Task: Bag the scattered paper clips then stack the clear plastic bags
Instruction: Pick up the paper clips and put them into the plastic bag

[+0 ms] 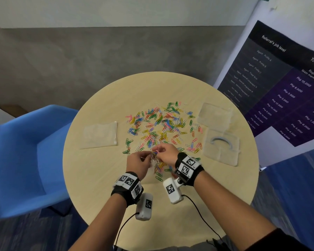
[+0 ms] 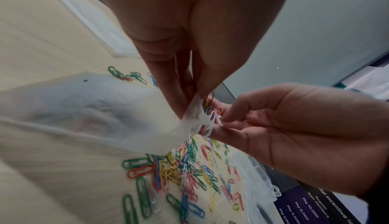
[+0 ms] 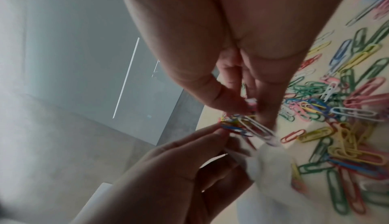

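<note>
Two hands meet at desk (image 1: 101,178) 6 o'clock: your left hand (image 1: 138,164) pinches the clear bag (image 2: 118,111) mouth, your right hand (image 1: 168,154) pinches a paper clip bundle (image 3: 238,124), long axis aimed toward the mouth; the scattered clips (image 1: 159,124) lie toward 12.

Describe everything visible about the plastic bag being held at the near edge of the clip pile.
The bag is thin, cloudy-clear, soft plastic, crumpled and sagging rather than flat. The left hand pinches its mouth between thumb and fingertips, holding it up while the rest trails down toward the table. The right hand pinches a small bunch of coloured paper clips right at the opening. From the head view the bag is nearly invisible between the hands. Whether it already holds clips cannot be told.
</note>
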Demonstrator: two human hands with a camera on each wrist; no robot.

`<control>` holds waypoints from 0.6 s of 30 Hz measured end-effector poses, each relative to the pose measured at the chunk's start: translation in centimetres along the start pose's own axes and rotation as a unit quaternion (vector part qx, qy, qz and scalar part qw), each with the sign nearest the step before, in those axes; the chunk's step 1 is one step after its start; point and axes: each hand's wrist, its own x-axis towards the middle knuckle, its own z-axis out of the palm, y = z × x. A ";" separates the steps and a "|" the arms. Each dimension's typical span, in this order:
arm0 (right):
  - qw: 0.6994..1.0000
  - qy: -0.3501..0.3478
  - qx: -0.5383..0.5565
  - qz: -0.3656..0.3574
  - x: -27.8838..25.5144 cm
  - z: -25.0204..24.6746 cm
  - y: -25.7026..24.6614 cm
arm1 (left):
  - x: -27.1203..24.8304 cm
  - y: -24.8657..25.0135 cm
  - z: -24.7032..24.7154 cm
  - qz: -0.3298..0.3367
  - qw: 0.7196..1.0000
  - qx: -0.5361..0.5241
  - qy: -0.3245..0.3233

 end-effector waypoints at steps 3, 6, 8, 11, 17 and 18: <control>0.999 0.001 -0.030 0.028 -0.2 0.1 -0.6 | -0.1 0.1 0.3 -0.006 1.000 -0.005 0.021; 0.998 0.009 -0.056 0.018 0.0 0.3 -0.8 | -0.2 0.5 0.2 0.000 1.000 -0.002 0.030; 0.998 0.020 -0.056 0.003 0.0 0.4 -0.9 | -0.3 0.6 0.0 0.005 1.000 0.001 0.024; 0.994 0.071 -0.072 -0.039 0.0 0.6 -1.0 | -0.2 0.6 -0.4 0.010 1.000 0.006 0.014; 0.987 0.042 -0.130 -0.082 -0.5 0.8 -0.8 | -0.1 0.3 -0.8 0.013 1.000 0.010 0.012; 0.990 0.038 -0.113 -0.080 -0.5 0.7 -0.7 | 0.0 0.3 -0.8 0.017 1.000 0.012 0.011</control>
